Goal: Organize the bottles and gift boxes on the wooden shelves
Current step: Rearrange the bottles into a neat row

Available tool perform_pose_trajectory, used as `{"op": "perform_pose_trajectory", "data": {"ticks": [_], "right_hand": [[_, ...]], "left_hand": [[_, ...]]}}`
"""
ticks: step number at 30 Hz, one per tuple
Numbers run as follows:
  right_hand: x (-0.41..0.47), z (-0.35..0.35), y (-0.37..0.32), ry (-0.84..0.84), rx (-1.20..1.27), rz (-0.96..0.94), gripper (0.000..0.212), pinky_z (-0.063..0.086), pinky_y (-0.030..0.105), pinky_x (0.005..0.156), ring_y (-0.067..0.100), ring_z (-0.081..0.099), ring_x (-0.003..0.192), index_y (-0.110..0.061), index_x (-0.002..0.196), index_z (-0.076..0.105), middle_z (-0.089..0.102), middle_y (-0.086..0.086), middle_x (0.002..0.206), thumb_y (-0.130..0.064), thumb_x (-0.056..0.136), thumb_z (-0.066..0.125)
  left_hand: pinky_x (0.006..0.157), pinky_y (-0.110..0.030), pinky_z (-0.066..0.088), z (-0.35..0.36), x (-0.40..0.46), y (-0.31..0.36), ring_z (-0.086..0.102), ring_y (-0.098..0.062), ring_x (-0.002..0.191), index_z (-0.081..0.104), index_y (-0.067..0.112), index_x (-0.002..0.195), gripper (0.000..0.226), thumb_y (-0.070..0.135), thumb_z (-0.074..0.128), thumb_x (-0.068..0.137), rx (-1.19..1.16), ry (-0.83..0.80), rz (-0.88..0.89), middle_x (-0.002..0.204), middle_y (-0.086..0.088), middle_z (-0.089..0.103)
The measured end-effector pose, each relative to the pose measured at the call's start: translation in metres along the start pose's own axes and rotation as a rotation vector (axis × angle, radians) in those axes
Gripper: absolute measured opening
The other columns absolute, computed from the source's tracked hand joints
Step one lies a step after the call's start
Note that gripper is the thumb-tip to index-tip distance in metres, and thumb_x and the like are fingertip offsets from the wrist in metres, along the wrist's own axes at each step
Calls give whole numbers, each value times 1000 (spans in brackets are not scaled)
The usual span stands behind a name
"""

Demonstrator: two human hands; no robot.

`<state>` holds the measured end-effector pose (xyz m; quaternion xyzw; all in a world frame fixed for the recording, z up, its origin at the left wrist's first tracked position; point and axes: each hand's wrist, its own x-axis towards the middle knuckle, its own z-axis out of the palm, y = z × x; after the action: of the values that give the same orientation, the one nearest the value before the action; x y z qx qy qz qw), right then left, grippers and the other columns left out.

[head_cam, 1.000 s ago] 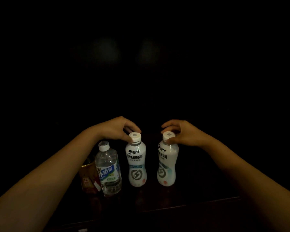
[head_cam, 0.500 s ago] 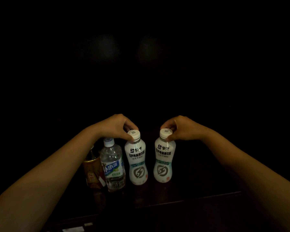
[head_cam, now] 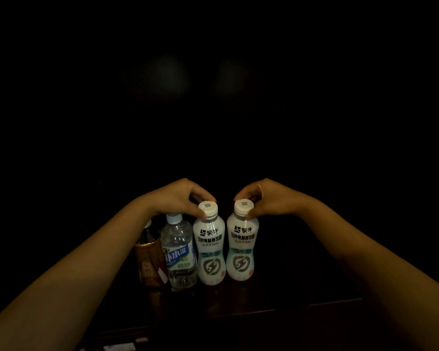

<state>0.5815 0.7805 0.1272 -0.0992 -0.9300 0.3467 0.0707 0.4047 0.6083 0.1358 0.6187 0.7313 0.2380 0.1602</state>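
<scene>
Bottles [head_cam: 209, 252] and [head_cam: 242, 247], pinched at caps by left hand [head_cam: 178, 197] and right hand [head_cam: 269, 198], now stand closer together, label-forward: row nearly squared.

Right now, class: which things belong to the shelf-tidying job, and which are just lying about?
Job:
left white bottle
right white bottle
clear water bottle
brown bottle
wooden shelf

Lying about:
pale scraps, too dark to identify
</scene>
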Motion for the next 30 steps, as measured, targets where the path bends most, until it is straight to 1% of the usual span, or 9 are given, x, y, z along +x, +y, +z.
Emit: {"op": "perform_pose_trajectory", "data": {"ticks": [4,6,12,15,19,23,25,27,30], "right_hand": [[3,3,-1,-12,36,-4,37,47,5,71,-9,60,89,-24,101,64,65,-15,96,-8,70,74],[4,4,-1,-9,49,-5,37,46,2,70,-12,59,88,-25,101,64,65,-15,96,-8,70,74],[2,3,1,-4,53,-4,37,48,8,73,-9,59,92,-29,99,62,65,-13,100,-9,70,74],[2,4,2,8,77,5,35,48,5,70,-12,59,89,-31,97,62,65,-14,98,-12,70,75],[2,8,4,71,115,21,31,48,6,68,-10,61,86,-32,90,64,67,-12,94,-17,67,78],[2,9,2,73,103,30,30,49,10,69,-5,62,87,-30,91,64,67,-11,94,-16,68,78],[1,8,1,66,95,29,30,49,9,68,-5,62,86,-29,92,64,67,-12,94,-16,68,77],[1,9,0,63,90,30,30,49,9,68,-5,62,86,-27,94,64,66,-13,93,-16,69,76],[0,10,-1,63,73,25,31,49,11,69,-1,61,90,-25,96,63,65,-12,96,-15,69,76]], "left_hand": [[83,-8,48,-1,-2,-3,60,11,94,65,26,107,39,15,76,71,-25,0,0,102,14,66],[83,-8,48,-2,-1,-4,60,12,93,65,24,108,40,15,76,71,-16,-5,-2,102,14,66],[80,-4,47,0,1,-3,58,15,91,64,23,109,40,14,75,71,-16,-1,-10,101,16,64],[79,-4,47,3,-1,-4,58,12,93,63,21,111,42,12,75,72,-55,20,-22,102,16,63],[90,-18,47,6,-3,-5,59,-6,105,62,16,113,43,11,75,72,-104,51,-48,114,2,65],[94,-24,47,7,-5,-3,59,-9,108,62,15,114,44,11,75,72,-112,43,-52,117,-1,65],[96,-27,47,7,-6,-2,59,-10,109,62,14,114,44,11,75,72,-118,42,-61,118,-2,65],[94,-23,48,7,-6,0,59,-9,108,61,13,115,44,10,74,72,-109,41,-63,119,-3,65],[82,-10,48,7,-6,5,59,-8,105,61,10,115,44,8,73,73,-73,40,-76,119,-5,65]]}}
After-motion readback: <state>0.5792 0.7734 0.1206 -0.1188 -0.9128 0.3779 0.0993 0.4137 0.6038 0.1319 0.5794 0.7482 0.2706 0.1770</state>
